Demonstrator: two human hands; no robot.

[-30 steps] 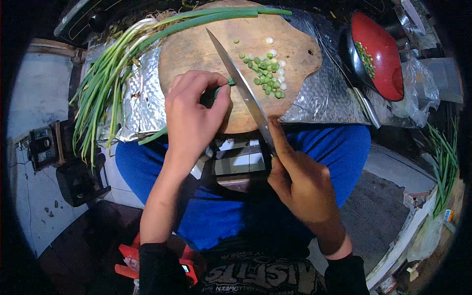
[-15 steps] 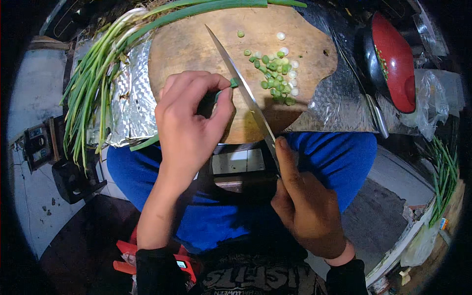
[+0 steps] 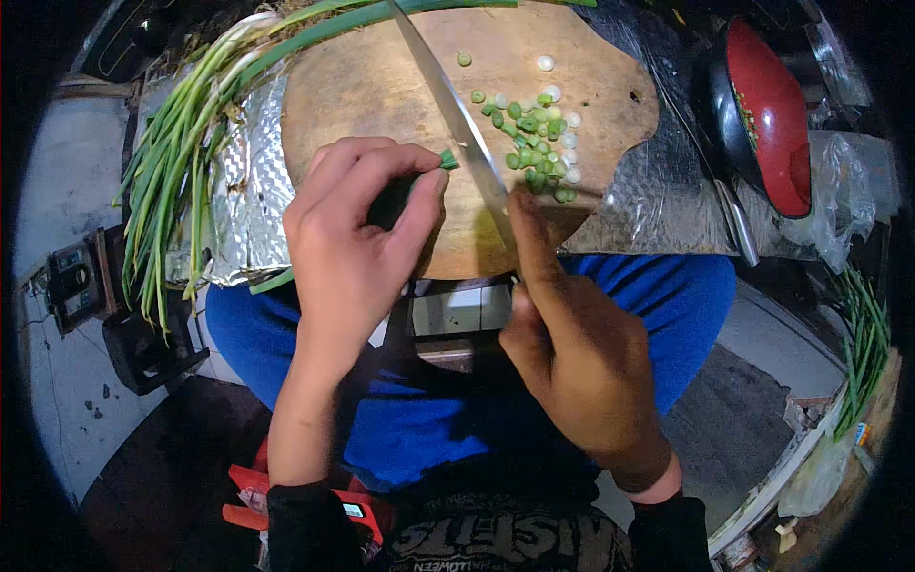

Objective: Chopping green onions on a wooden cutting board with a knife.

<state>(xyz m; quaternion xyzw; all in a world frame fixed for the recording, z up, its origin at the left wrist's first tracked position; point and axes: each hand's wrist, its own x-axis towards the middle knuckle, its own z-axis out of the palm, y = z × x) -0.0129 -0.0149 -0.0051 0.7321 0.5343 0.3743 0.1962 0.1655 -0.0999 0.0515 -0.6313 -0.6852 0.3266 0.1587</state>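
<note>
A wooden cutting board (image 3: 372, 91) lies across my lap side of the work surface. My left hand (image 3: 348, 214) is closed on a green onion (image 3: 448, 159), whose cut green end pokes out past the fingertips. In my right hand (image 3: 581, 353) is a long kitchen knife (image 3: 456, 110), index finger stretched along its spine. The blade slants up and left over the board, just right of the onion's end. Sliced green onion rounds (image 3: 536, 143), green and whitish, lie scattered to the right of the blade.
A bunch of whole green onions (image 3: 181, 181) hangs over foil (image 3: 250, 205) at the left. On the right are a red-and-black bowl (image 3: 777, 124) with chopped bits, a metal utensil (image 3: 736, 224) and a clear plastic bag (image 3: 841, 200). More green stalks (image 3: 861, 329) lie at far right.
My right hand has pushed the knife forward and up to the left, its tip now reaching the board's far edge. My left hand has shifted slightly left, still holding the onion.
</note>
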